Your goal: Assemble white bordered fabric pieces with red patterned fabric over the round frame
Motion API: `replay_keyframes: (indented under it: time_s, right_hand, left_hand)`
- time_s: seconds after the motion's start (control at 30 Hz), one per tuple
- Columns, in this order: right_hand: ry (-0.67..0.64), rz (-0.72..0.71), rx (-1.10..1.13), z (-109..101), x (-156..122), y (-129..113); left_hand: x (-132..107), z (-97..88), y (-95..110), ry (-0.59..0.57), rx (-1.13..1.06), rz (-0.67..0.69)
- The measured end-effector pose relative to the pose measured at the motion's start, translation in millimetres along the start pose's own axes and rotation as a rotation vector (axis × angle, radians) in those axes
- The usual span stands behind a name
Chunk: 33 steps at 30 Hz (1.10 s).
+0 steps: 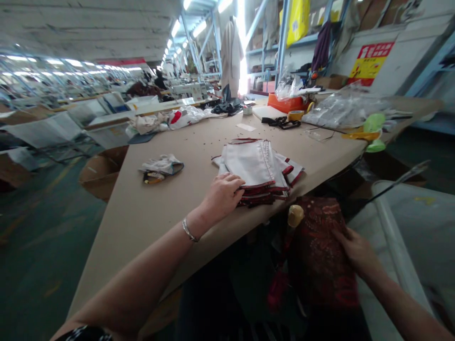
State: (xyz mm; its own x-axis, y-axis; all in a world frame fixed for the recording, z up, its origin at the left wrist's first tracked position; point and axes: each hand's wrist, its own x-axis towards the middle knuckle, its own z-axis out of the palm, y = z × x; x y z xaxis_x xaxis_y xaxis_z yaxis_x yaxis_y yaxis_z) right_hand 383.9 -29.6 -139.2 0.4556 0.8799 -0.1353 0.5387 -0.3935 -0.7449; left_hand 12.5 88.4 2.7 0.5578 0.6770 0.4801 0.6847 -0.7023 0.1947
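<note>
My left hand point(223, 196) lies palm down on the near edge of a stack of folded white cloth pieces with dark red trim point(254, 163), which sits on a wide tan table point(149, 227). Below the table edge, my right hand point(355, 253) grips a dark red patterned brocade cloth point(320, 251). A cream knob point(295, 216) rises from its left side, and a red tassel point(278, 286) hangs lower down. A silver bangle point(188, 230) circles my left wrist.
A crumpled cloth bundle point(161, 168) lies left of the stack. Farther along the table are an orange box point(286, 103), clear plastic bags point(343, 109) and a green-and-yellow object point(373, 132). A white bin point(408, 227) stands to my right, and a cardboard box point(101, 173) stands on the floor left.
</note>
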Motion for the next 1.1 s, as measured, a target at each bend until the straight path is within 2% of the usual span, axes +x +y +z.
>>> replay_keyframes:
  time_s: [0.07,0.1,0.13,0.2,0.27,0.33,0.43,0.5,0.57,0.63,0.73,0.8,0.9,0.97,1.03,1.1]
  right_hand:
    - [0.013,-0.003,-0.128,23.2,6.1,43.4]
    - [0.023,-0.015,-0.145,30.5,7.8,56.2]
    - [0.035,-0.037,-0.138,34.5,8.4,61.7]
    - [0.074,-0.121,-0.064,33.4,5.9,50.4]
    - [0.107,-0.242,0.045,23.8,-2.1,12.4]
    - [0.154,-0.430,0.118,11.9,-15.3,-43.4]
    - [0.275,-0.927,0.043,1.5,-37.4,-134.8]
    - [0.299,-1.174,-0.076,3.6,-45.6,-185.9]
    - [0.301,-1.270,-0.233,12.5,-44.6,-221.6]
    - [0.273,-1.260,-0.413,25.3,-36.4,-240.5]
    - [0.130,-1.189,-0.620,44.7,-21.6,-243.7]
    - [0.065,-1.165,-0.614,54.0,-15.9,-236.7]
    - [0.067,-1.192,-0.494,59.7,-15.8,-224.5]
    - [0.076,-1.221,-0.430,58.6,-19.6,-219.4]
    - [0.104,-1.244,-0.358,55.5,-24.8,-217.1]
    - [0.122,-1.267,-0.296,52.4,-30.7,-216.3]
  left_hand:
    - [2.8,5.9,-0.3,-0.034,0.078,-0.005]
    - [5.0,8.1,-1.3,-0.048,0.103,-0.015]
    - [7.5,9.6,-2.7,-0.060,0.122,-0.026]
    - [13.0,9.9,-5.6,-0.076,0.150,-0.050]
    - [19.3,5.0,-6.3,-0.058,0.142,-0.075]
    - [25.9,-6.2,-2.5,0.001,0.083,-0.077]
    - [33.6,-30.9,11.7,0.036,-0.024,0.010]
    - [35.4,-45.8,22.5,-0.030,-0.059,0.081]
    - [34.0,-54.1,29.1,-0.122,-0.099,0.114]
    - [29.0,-54.5,28.5,-0.187,-0.155,0.098]
    - [12.9,-45.5,16.0,-0.198,-0.233,0.022]
    - [-4.4,-37.6,5.8,-0.122,-0.280,-0.017]
    - [-37.9,-25.9,-2.1,0.115,-0.300,-0.038]
    - [-60.4,-17.6,-0.7,0.257,-0.224,-0.030]
    - [-78.2,-8.5,3.4,0.311,-0.116,-0.017]
    - [-88.3,0.2,6.7,0.308,-0.031,-0.019]
